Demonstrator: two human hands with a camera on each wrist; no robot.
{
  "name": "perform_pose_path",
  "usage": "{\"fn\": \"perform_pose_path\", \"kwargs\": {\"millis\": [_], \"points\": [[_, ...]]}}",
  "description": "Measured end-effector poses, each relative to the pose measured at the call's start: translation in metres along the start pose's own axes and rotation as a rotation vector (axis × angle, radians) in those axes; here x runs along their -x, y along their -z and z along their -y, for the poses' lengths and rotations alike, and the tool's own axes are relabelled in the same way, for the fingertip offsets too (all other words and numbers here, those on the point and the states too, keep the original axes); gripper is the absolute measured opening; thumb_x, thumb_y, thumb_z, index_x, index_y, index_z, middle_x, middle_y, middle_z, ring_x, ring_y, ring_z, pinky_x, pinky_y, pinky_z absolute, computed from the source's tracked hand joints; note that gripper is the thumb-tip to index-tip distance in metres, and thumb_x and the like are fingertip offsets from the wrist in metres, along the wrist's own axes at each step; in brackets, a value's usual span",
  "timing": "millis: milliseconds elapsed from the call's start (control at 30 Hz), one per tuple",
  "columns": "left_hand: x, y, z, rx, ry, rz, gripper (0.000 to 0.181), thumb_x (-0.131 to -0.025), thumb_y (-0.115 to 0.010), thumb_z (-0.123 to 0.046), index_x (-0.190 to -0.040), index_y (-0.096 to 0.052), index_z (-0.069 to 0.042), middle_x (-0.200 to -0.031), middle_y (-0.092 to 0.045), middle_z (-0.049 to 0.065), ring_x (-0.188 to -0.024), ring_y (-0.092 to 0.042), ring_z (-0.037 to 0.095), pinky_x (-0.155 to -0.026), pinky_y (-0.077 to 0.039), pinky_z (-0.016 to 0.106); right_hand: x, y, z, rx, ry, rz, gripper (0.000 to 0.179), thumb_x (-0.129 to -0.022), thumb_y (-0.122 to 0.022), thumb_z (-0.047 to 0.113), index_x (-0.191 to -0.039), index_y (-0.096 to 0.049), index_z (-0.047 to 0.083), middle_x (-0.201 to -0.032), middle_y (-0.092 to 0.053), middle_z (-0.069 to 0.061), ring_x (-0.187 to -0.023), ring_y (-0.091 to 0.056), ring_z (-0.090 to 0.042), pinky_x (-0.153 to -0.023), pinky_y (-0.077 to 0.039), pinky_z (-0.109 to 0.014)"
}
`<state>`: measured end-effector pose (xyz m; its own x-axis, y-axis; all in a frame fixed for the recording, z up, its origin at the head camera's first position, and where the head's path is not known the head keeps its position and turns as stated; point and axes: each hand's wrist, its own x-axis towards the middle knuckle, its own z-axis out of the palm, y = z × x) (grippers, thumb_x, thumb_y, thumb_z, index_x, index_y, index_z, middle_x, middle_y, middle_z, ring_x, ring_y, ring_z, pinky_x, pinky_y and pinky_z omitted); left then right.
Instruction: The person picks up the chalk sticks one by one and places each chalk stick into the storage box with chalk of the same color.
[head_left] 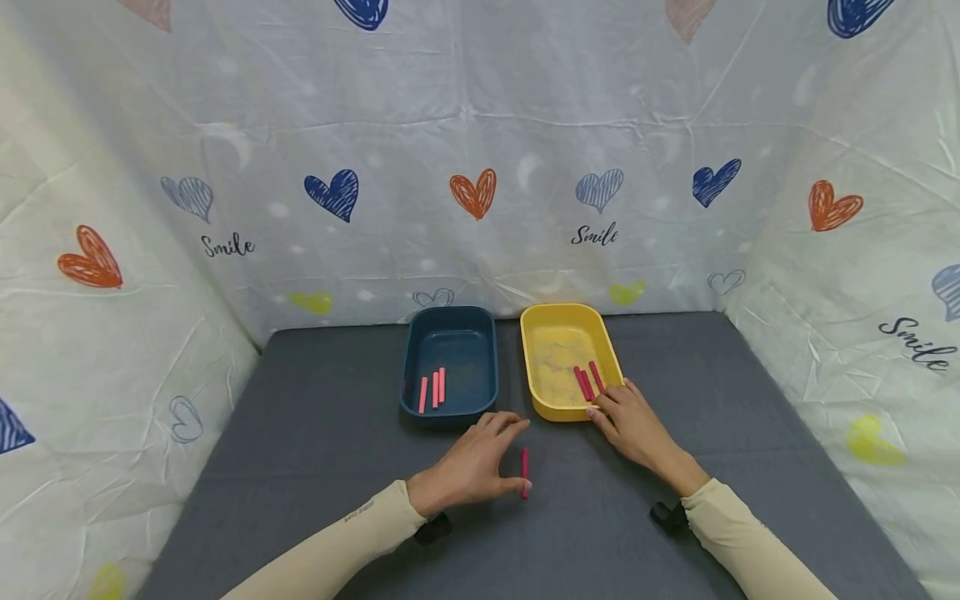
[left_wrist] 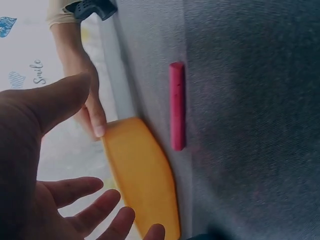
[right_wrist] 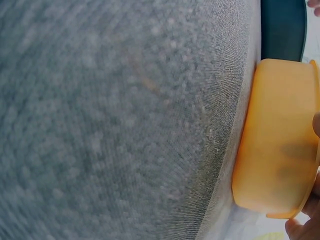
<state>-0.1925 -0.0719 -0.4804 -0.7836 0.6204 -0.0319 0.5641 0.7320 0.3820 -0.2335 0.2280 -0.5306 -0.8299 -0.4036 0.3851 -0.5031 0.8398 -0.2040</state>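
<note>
My left hand [head_left: 476,462] hovers over the table with fingers spread and thumb apart. A short, slim dark pink stick [left_wrist: 177,106] lies on the cloth close by it; in the head view the thumb tip overlaps this stick [head_left: 525,467]. My right hand [head_left: 633,421] is at the front right corner of the yellow tray [head_left: 551,414], fingers loosely bent over the rim, thumb at the front edge. Inside that tray lie three dark pink sticks [head_left: 582,383], one close to my right fingertips. Three lighter pink sticks [head_left: 435,390] lie in the dark blue tray [head_left: 487,350].
Both trays stand side by side at the back of a table [head_left: 337,400] covered in dark grey cloth. Behind and beside it hangs a white curtain [head_left: 405,150] printed with hearts. Dark wrist mounts [head_left: 667,518] stick out under both forearms.
</note>
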Motion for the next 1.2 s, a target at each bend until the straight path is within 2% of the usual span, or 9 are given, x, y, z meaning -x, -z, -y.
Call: {"fn": "perform_pose_path", "kwargs": {"millis": [200,467,633,867,1200], "points": [[0.000,-0.007,0.003,-0.010,-0.016,0.039,0.089,-0.078,-0.077,-0.054,-0.149,-0.041,-0.014,-0.148,-0.043,0.005,-0.135,-0.040,0.024,-0.111,-0.040,0.049,-0.001,0.001,0.001,0.005,0.002,0.003,0.019,-0.098,-0.060,0.031,-0.097,-0.069,0.014,-0.095,-0.062,-0.003,-0.097,-0.060,-0.024,-0.112,-0.032,-0.061],[-0.004,-0.020,0.008,0.002,0.015,0.105,0.095,-0.077,-0.078,-0.056,-0.152,-0.036,-0.015,-0.151,-0.041,0.006,-0.136,-0.040,0.024,-0.112,-0.039,0.048,-0.002,0.003,0.001,-0.006,-0.006,0.008,0.020,-0.099,-0.059,0.032,-0.096,-0.068,0.015,-0.095,-0.062,-0.003,-0.097,-0.060,-0.024,-0.113,-0.031,-0.060],[-0.005,-0.028,0.012,-0.015,0.013,0.103,0.096,-0.077,-0.077,-0.057,-0.151,-0.036,-0.013,-0.149,-0.043,0.006,-0.134,-0.043,0.024,-0.111,-0.040,0.049,-0.001,0.003,0.001,-0.006,-0.002,0.008,0.020,-0.099,-0.059,0.031,-0.096,-0.069,0.014,-0.095,-0.062,-0.003,-0.097,-0.060,-0.024,-0.113,-0.032,-0.060],[-0.007,-0.030,0.012,-0.056,0.025,0.108,0.093,-0.076,-0.077,-0.057,-0.149,-0.039,-0.013,-0.147,-0.045,0.006,-0.130,-0.046,0.025,-0.108,-0.041,0.050,-0.002,0.004,0.001,0.000,-0.009,0.013,0.020,-0.099,-0.059,0.032,-0.097,-0.068,0.014,-0.096,-0.062,-0.004,-0.098,-0.060,-0.025,-0.113,-0.031,-0.060],[-0.008,-0.037,0.010,-0.097,0.013,0.077,0.090,-0.075,-0.078,-0.057,-0.146,-0.044,-0.013,-0.142,-0.049,0.005,-0.126,-0.046,0.025,-0.104,-0.042,0.050,0.000,0.002,0.001,-0.008,-0.013,0.011,0.020,-0.098,-0.059,0.031,-0.098,-0.069,0.014,-0.098,-0.064,-0.004,-0.100,-0.060,-0.026,-0.114,-0.030,-0.059]]}}
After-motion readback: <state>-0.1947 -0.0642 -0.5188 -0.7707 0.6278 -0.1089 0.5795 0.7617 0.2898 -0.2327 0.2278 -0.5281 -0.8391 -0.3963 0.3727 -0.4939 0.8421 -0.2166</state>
